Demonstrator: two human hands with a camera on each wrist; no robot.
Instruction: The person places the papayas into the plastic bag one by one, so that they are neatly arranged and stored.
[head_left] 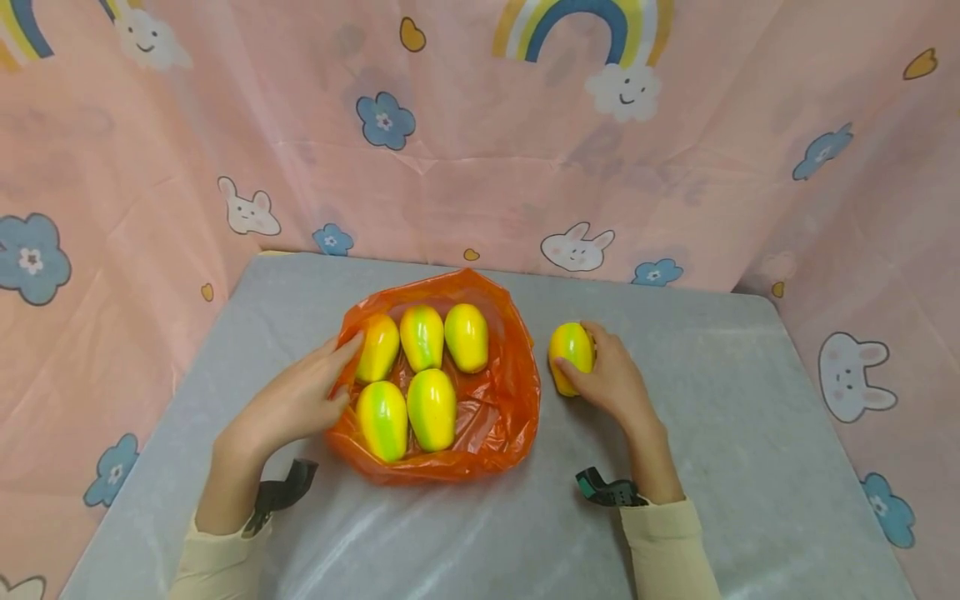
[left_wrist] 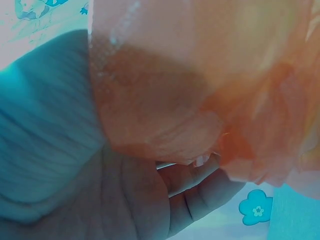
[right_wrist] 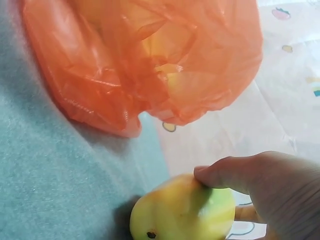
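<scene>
An orange-red plastic bag (head_left: 498, 417) lies wide open on the table, with several yellow-green mangoes (head_left: 432, 410) inside. My left hand (head_left: 296, 404) is at the bag's left side, holding its rim between fingers and thumb. In the left wrist view the bag's wall (left_wrist: 150, 110) covers part of that hand's fingers. Right of the bag, my right hand (head_left: 611, 375) grips another mango (head_left: 570, 354), thumb on the near side and fingers round the far side. The right wrist view shows this mango (right_wrist: 175, 212) with a dark spot at one end, apart from the bag.
The grey table (head_left: 750, 417) reaches up to a pink curtain (head_left: 450, 183) printed with rainbows, rabbits and flowers, which stands behind and on both sides. A dark strap (head_left: 288, 492) sits on the left wrist and another strap (head_left: 607, 490) on the right.
</scene>
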